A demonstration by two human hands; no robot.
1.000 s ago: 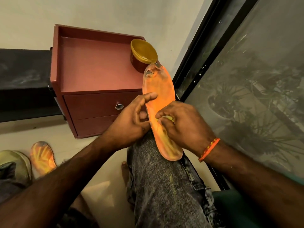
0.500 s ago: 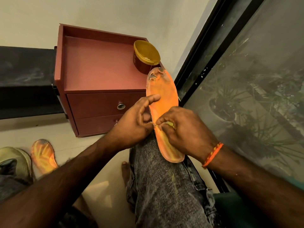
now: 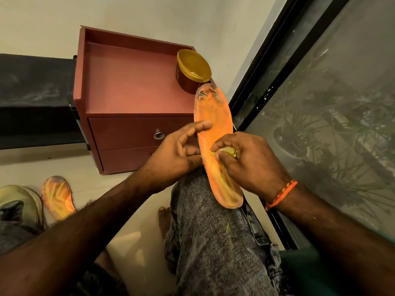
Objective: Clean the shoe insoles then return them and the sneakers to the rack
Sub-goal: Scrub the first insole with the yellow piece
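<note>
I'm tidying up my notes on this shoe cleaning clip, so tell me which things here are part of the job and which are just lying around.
Part of the job:
- orange insole on the knee, steadied by the left hand
- yellow wad gripped in the right hand
- second insole on the floor
- sneaker beside it
- open jar, possibly cleaner

Lying about:
- red drawer cabinet
- window

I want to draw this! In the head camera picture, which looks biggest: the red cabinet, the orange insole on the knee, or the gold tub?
1. red cabinet
2. orange insole
3. gold tub
</note>
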